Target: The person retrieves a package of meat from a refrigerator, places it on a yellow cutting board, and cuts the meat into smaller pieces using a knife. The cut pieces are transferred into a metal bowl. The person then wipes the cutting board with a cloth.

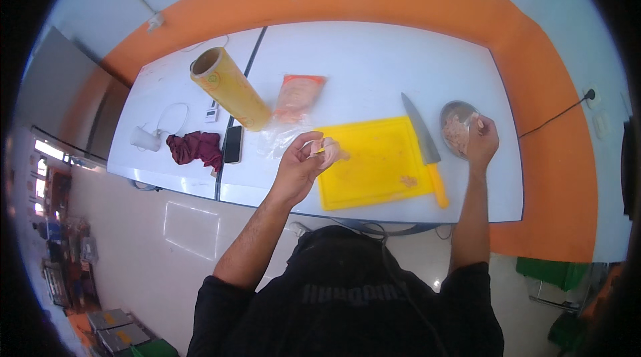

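My left hand (300, 166) holds a pale pink piece of raw meat (329, 152) above the left edge of a yellow cutting board (370, 176). My right hand (482, 141) is over the right side of a metal bowl (456, 103), its fingers closed on a small pale piece that I cannot identify. Chopped raw meat (454, 132) lies in the bowl. A large knife (423, 129) with a yellow handle rests at the board's right edge, blade pointing away. Small meat scraps (408, 181) stick to the board near its lower right corner.
A plastic bag of pinkish meat (300, 94) lies behind the board, beside a big roll of cling film (235, 91). Further left are a phone (233, 144), a maroon cloth (195, 149), a white remote control (211, 115) and a white cup-like item (145, 138).
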A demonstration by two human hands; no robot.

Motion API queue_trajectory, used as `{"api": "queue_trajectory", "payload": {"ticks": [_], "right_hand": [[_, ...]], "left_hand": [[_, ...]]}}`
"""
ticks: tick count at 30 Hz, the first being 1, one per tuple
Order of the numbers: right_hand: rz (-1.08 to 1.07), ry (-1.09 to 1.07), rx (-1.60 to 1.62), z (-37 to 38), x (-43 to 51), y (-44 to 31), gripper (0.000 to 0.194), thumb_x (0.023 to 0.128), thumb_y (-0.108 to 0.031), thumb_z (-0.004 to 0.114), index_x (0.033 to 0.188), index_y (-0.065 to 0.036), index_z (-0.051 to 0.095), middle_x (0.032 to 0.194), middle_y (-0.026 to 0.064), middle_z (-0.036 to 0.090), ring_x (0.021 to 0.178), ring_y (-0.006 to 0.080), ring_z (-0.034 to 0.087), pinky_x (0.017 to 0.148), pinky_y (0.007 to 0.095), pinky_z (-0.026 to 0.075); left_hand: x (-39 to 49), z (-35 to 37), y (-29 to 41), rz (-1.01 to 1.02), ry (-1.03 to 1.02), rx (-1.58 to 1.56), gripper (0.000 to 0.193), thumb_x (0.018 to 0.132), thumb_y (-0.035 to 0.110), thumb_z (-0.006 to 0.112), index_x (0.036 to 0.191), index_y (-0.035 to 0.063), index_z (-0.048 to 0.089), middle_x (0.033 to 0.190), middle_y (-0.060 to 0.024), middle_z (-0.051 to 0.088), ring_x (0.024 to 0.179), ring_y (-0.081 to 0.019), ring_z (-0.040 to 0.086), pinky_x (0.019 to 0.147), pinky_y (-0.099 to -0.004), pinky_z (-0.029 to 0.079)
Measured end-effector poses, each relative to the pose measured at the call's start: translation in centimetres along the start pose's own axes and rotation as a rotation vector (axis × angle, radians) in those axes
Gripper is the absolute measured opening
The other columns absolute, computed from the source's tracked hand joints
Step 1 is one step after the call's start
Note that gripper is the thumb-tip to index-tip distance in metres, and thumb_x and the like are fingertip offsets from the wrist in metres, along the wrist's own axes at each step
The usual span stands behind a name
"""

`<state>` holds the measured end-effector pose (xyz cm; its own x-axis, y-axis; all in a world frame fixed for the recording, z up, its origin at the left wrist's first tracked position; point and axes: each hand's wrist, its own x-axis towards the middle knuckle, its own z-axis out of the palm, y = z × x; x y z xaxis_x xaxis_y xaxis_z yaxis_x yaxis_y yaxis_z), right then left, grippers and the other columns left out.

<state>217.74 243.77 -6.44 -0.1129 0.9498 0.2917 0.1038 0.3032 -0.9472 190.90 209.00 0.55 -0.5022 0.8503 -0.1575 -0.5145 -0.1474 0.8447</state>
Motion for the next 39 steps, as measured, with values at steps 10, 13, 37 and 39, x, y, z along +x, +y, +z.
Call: {"api": "queue_trajectory", "payload": {"ticks": [10,13,37,39], "right_hand": [[0.13,-0.764,0.014,4.1,-12.5,-6.6,0.039,0.095,-0.016,0.072,0.131,-0.003,0.063,0.125,0.0144,0.066,0.102,0.0228,0.067,0.088,0.0367,0.055],[-0.014,-0.811,0.07,6.8,-14.2,-9.6,0.032,0.093,-0.021,0.074,0.117,-0.001,0.068,0.107,0.0148,0.071,0.086,0.022,0.067,0.08,0.0372,0.053],[-0.25,-0.711,0.064,8.8,-14.8,-15.3,0.016,0.091,-0.009,0.077,0.106,-0.004,0.074,0.11,0.0123,0.073,0.101,0.0276,0.072,0.09,0.0389,0.057],[-0.303,-0.649,0.055,8.9,-14.9,-15.0,0.014,0.091,-0.008,0.076,0.104,-0.003,0.073,0.109,0.0116,0.073,0.1,0.0271,0.072,0.087,0.0379,0.057]], "left_hand": [[2.1,5.9,-1.6,-0.041,-0.195,0.261,0.045,0.096,-0.007,0.058,0.139,0.0055,0.052,0.129,-0.0143,0.066,0.115,-0.0187,0.066,0.102,-0.0316,0.053],[2.2,6.8,-1.4,-0.027,-0.21,0.383,0.042,0.1,-0.004,0.057,0.14,0.006,0.051,0.132,-0.0158,0.066,0.119,-0.0214,0.066,0.102,-0.0322,0.054],[-0.2,7.2,1.1,0.04,-0.272,0.754,0.065,0.113,0.025,0.037,0.165,0.0121,0.0,0.129,-0.0293,0.062,0.123,-0.0372,0.065,0.109,-0.0455,0.051],[-0.2,7.1,0.8,0.082,-0.256,0.764,0.065,0.113,0.024,0.039,0.164,0.0103,0.003,0.127,-0.029,0.063,0.122,-0.0349,0.066,0.106,-0.0439,0.053]]}}
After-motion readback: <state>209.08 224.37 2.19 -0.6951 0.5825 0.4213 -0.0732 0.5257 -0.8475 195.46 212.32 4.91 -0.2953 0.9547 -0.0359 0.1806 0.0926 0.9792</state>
